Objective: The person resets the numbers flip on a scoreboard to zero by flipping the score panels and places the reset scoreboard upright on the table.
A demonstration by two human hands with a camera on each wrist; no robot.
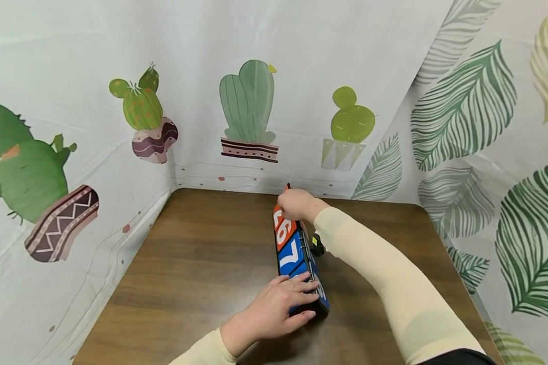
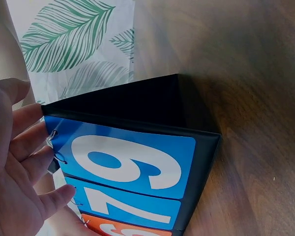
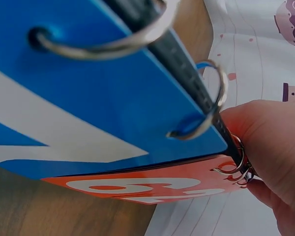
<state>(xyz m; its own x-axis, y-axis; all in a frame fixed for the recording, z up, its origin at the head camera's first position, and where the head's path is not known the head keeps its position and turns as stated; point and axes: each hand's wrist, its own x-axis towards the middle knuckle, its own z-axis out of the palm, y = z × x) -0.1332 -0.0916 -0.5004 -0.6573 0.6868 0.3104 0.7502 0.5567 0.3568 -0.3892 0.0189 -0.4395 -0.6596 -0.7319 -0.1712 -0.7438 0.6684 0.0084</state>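
Observation:
A tabletop flip scoreboard stands like a tent, its long ridge running away from me. Blue and red number cards with white digits hang from metal rings along the ridge. My left hand rests over the near end, its fingers extended across the top edge by a blue card. At the far end, my right hand pinches the ridge beside the red cards, its fingers curled. The scoreboard's dark, hollow end shows in the left wrist view.
The scoreboard stands on a brown wooden table. White curtains with cactus prints and leaf prints hang behind and to the right. A small black object with a yellow mark shows below my right wrist.

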